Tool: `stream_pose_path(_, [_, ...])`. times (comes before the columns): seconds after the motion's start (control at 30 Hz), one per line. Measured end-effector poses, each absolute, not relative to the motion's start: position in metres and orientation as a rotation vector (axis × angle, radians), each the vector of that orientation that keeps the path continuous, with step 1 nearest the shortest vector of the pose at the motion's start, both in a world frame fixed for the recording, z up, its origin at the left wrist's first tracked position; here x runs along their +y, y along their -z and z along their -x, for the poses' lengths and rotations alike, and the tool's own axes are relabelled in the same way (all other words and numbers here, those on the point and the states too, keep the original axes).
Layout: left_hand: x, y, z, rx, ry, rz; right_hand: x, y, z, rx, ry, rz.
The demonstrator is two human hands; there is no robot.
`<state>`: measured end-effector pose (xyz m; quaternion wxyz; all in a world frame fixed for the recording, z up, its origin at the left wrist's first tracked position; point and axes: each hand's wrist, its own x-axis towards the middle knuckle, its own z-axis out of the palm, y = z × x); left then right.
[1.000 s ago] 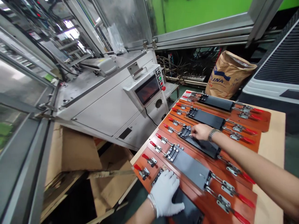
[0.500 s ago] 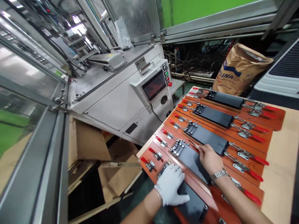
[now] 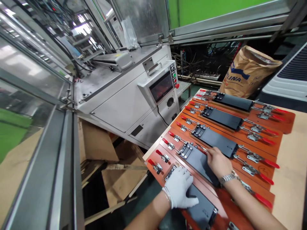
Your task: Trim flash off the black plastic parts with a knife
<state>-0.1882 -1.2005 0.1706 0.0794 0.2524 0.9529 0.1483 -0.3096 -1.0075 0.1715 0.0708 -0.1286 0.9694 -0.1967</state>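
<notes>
My left hand (image 3: pixel 179 188), in a white glove, lies over the nearest dark panel (image 3: pixel 202 207), its thumb stretched apart from the other fingers. The panel's far-left end is partly covered by it. Bare and wearing a metal watch, my right hand (image 3: pixel 218 163) is closed on a slim metal tool (image 3: pixel 203 149) whose thin tip points up and left; its exact kind is too small to tell. Under that hand lies the second dark panel (image 3: pixel 198 161), with a block of round fasteners (image 3: pixel 187 150) at its left end.
Further dark panels (image 3: pixel 216 139) sit in rows on orange boards (image 3: pixel 256 148), flanked by red-handled toggle clamps (image 3: pixel 262 174). A pale wooden tabletop (image 3: pixel 291 156) bears them. Behind stand a machine cabinet (image 3: pixel 115 108) with a screen (image 3: pixel 161 87) and a brown paper sack (image 3: pixel 247 72). Cardboard boxes (image 3: pixel 96 140) are lower left.
The whole view has shifted slightly, so everything appears a little further right. Both hands keep nearly the same places over the panels, and the slim tool is still in my right hand.
</notes>
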Motion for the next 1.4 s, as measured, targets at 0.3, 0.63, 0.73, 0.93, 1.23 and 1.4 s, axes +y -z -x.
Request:
stream_pose_path(0.3, [-1.199, -0.173, 0.189, 2.819, -0.405, -0.737, -1.028, -0.178, 0.330, 2.890, 0.608, 0.446])
stream_pose_path(0.63, [-1.205, -0.159, 0.187, 2.912, -0.450, -1.197, -1.033, -0.160, 0.275, 2.899, 0.818, 0.543])
stream_pose_path(0.73, [-1.205, -0.160, 0.187, 2.907, -0.469, -1.264, -1.036, -0.155, 0.269, 2.890, 0.875, 0.557])
stream_pose_path(0.93, [-1.207, -0.163, 0.188, 2.941, -0.479, -1.305, -1.034, -0.145, 0.260, 2.959, 1.013, 0.392])
stream_pose_path(1.23, [-1.206, -0.167, 0.187, 3.056, -0.464, -1.345, -1.034, -0.144, 0.245, 2.916, 1.071, 0.304])
stream_pose_path(1.4, [-1.207, -0.165, 0.185, 3.049, -0.453, -1.317, -1.036, -0.150, 0.231, 2.854, 1.008, 0.334])
